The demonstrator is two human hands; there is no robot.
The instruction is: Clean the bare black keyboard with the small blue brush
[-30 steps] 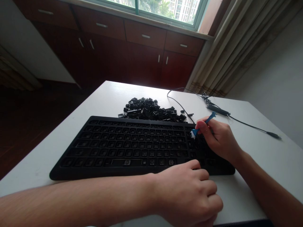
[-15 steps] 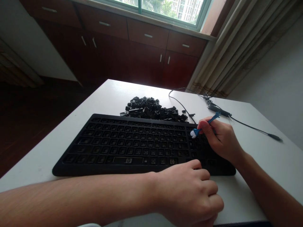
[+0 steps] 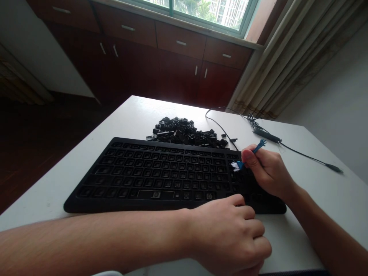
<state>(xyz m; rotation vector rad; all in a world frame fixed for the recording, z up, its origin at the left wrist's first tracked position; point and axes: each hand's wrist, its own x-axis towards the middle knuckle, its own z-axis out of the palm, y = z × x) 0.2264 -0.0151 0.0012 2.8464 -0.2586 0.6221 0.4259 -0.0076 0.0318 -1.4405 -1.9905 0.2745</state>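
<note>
A black keyboard (image 3: pixel 161 172) with its keycaps taken off lies across the white table (image 3: pixel 310 191). My right hand (image 3: pixel 268 170) grips a small blue brush (image 3: pixel 244 161), its white bristles touching the keyboard's right part. My left hand (image 3: pixel 232 234) is curled into a loose fist with nothing in it. It rests on the table against the keyboard's front edge. Behind the keyboard sits a heap of loose black keycaps (image 3: pixel 184 132).
A black cable (image 3: pixel 287 145) with an inline piece trails over the table's far right. Dark wooden cabinets (image 3: pixel 178 65) stand under a window behind the table. Curtains (image 3: pixel 290 53) hang at the right, and the table edge is close to my body.
The brush head has slid slightly down and toward me over the keyboard's right part. My left hand has stayed put.
</note>
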